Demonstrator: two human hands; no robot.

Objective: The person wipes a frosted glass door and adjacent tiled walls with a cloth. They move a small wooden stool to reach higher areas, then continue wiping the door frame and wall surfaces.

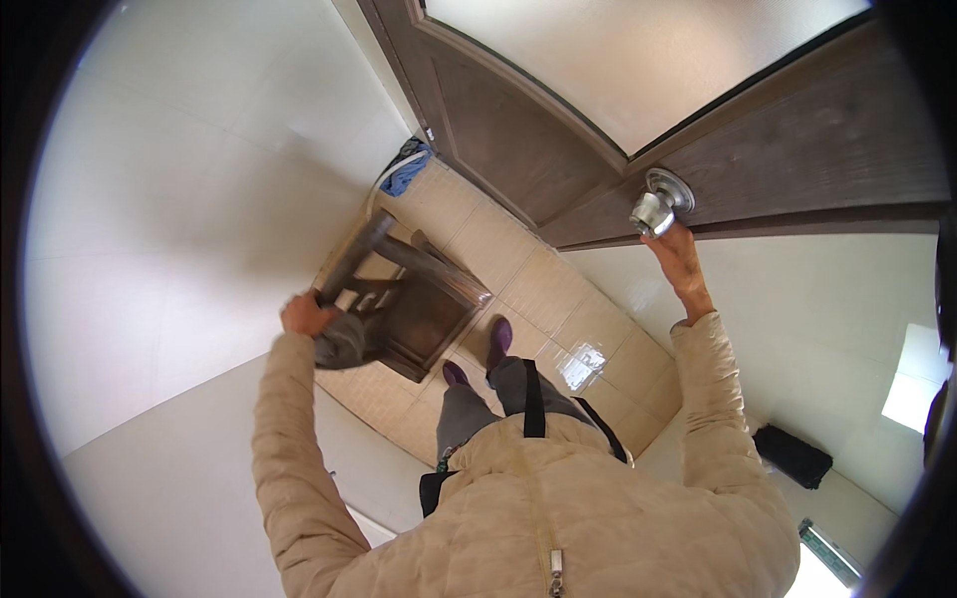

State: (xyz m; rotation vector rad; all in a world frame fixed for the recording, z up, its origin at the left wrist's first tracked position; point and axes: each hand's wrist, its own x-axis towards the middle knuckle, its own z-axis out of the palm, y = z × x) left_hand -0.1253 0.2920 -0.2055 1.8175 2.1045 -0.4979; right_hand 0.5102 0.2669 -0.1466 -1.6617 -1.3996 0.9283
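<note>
My right hand is at the round metal knob of a dark brown wooden door with a frosted glass panel; its fingers are partly hidden behind the knob, so the grip cannot be told. Over at the left, my left hand closes on a bunched grey cloth, beside the top of a dark wooden chair. The chair is partly blurred, and whether the hand also touches it cannot be told.
Beige floor tiles lie under my feet. A blue cloth and a pale hose or cable lie in the corner by the door. White walls stand on both sides. A black fuzzy object is at the lower right.
</note>
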